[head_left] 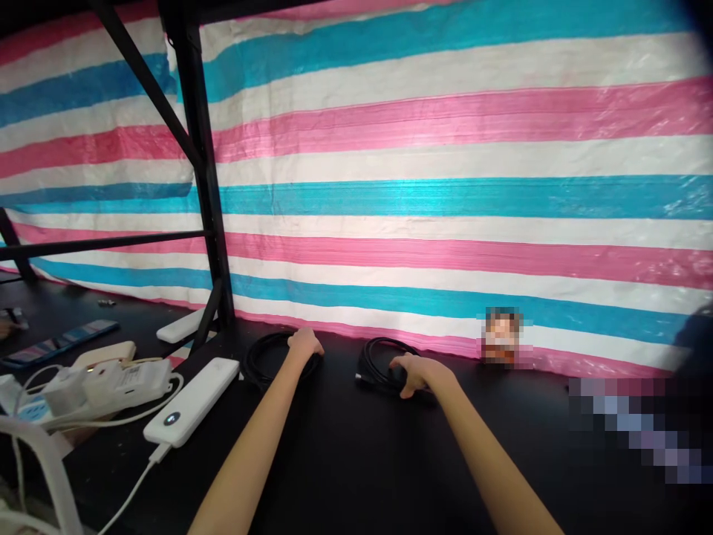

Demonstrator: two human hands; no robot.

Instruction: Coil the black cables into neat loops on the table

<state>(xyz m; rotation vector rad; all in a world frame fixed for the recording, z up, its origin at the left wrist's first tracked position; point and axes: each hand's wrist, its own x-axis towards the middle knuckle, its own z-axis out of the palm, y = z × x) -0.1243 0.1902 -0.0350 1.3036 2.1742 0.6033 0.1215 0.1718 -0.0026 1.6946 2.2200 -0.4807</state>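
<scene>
Two coils of black cable lie side by side on the black tabletop, close to the striped sheet. My left hand [305,344] is closed over the right edge of the left coiled cable [257,364], its fingertips mostly hidden. The right coiled cable [370,365] has a small metallic plug end showing at its left. Curled over that coil's right side is my right hand [415,371], fingers and thumb bent down around the cable.
Left of my arms lies a white power bank [192,405] with a white cable plugged in. Beyond it are a power strip [33,409] with chargers and a phone [61,343]. A black metal post [203,186] stands behind. Blurred-out items sit at the right.
</scene>
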